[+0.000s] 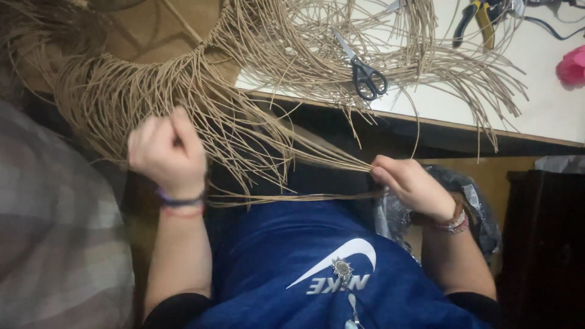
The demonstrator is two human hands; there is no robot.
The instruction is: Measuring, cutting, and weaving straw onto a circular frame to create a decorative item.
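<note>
Head view: right hand [409,184] pinches tan fibre strands [292,149] running leftward to fisted left hand [166,152].

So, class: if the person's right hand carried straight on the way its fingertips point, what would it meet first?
The right hand points leftward along the tan strands it pinches, so it would run first into that bundle, then likely the left hand. Depth is unclear.

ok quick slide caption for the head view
Left hand and right hand grip long tan fibre strands beside a white table holding black-handled scissors.
</note>
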